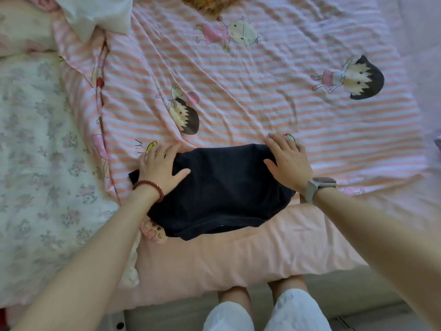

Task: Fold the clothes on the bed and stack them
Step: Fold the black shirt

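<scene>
A folded dark navy garment [222, 187] lies near the front edge of the bed, on the pink striped cartoon sheet [262, 103]. My left hand [160, 163], with a red bead bracelet at the wrist, presses flat on the garment's left end. My right hand [286, 161], with a grey watch on the wrist, rests flat on its right far corner. Fingers of both hands lie spread and straight. A small dark corner of the fabric sticks out left of my left wrist.
A floral quilt [35, 151] covers the left side of the bed. White cloth [100, 13] is bunched at the far left, and something orange-brown [210, 3] lies at the far edge. A plain pink sheet [238, 259] hangs over the bed's front, above my knees.
</scene>
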### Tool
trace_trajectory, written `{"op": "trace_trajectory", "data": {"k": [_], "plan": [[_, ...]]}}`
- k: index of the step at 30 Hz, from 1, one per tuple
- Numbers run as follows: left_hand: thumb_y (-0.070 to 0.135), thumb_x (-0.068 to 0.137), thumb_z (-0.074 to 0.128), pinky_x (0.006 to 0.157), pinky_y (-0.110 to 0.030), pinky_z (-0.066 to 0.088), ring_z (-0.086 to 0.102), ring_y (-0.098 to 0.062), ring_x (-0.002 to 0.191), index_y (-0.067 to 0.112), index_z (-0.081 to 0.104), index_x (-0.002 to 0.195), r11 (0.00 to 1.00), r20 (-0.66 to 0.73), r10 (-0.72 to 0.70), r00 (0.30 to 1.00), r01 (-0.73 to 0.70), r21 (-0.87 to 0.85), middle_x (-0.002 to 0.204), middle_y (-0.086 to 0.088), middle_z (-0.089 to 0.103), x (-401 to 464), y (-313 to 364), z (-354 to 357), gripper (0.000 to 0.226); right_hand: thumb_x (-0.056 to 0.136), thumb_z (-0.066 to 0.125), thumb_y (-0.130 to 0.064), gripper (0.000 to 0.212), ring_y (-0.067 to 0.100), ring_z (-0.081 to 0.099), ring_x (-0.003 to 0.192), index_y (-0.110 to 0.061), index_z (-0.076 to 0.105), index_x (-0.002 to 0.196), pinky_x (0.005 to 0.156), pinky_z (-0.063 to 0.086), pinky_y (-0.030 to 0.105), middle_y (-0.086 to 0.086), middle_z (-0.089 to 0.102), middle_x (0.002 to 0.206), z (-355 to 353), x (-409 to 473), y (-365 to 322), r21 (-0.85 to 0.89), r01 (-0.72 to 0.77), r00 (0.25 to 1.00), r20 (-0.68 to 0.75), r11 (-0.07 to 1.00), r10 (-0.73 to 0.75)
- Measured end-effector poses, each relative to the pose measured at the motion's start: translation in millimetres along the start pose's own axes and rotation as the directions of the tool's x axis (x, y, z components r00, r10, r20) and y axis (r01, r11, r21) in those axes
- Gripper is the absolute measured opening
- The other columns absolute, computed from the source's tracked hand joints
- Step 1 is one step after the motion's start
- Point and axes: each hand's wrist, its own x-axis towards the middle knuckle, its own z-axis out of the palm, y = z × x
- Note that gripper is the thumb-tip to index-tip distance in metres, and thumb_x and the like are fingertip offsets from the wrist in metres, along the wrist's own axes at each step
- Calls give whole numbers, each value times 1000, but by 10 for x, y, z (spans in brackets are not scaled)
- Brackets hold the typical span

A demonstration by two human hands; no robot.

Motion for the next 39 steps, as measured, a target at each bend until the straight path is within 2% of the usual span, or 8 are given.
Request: {"op": "trace_trajectory", "data": {"k": [3,6,11,20,25,28,32,39], "plan": [[50,86,53,99,-48,33,31,-27,131,36,44,131,982,199,-31,979,67,-179,134,0,49,237,-154,-30,48,94,50,-31,58,25,30,135,-20,25,145,106,29,46,4,40,144,-13,214,124,130,-93,982,179,987,69],[41,89,56,73,-32,40,53,-23,102,26,55,100,922,221,1,975,84,-378,103,1,60,261,-253,-8,18,93,54,-25,43,29,49,118,-10,46,133,91,40,37,10,56,125,30,279,208,312,-138,969,240,940,63],[35,92,52,53,-25,30,46,-11,67,34,38,73,915,46,38,998,-16,-404,71,17,44,97,-173,-118,23,91,53,-21,12,21,48,80,-10,52,88,62,33,27,2,50,85,32,177,231,423,-120,988,136,898,68],[30,89,59,52,-12,36,55,5,64,32,52,74,707,-44,-53,998,6,-707,72,12,57,233,104,-734,17,86,54,-10,8,16,41,57,-6,46,84,47,34,21,4,45,68,-612,338,241,792,-167,947,-37,588,320],[34,90,56,79,-32,43,54,-21,101,22,56,106,872,-125,-209,970,127,-472,109,0,58,942,239,-809,21,89,56,-20,25,20,54,99,-14,50,112,79,46,32,2,55,105,-785,860,360,679,-206,924,-101,704,368],[29,92,49,105,-47,27,35,-31,126,18,43,132,936,-180,-310,934,266,-232,137,-11,41,1073,329,-668,43,91,54,-18,48,27,39,126,-9,39,136,103,35,44,10,42,138,-671,970,395,455,-264,924,-133,850,358],[35,90,50,110,-55,12,25,-30,136,20,39,139,984,-333,-167,928,134,-119,146,-8,35,795,514,-349,52,92,50,-14,46,33,37,130,-7,43,137,107,28,48,15,41,142,-391,803,375,311,-214,914,-272,926,302],[70,84,27,110,-59,-4,-22,-24,140,42,-3,146,996,62,-94,994,94,10,156,2,-17,277,752,400,74,100,30,-36,53,23,2,145,-34,9,149,115,7,49,-2,3,158,166,490,488,103,-372,926,110,922,361]]}}
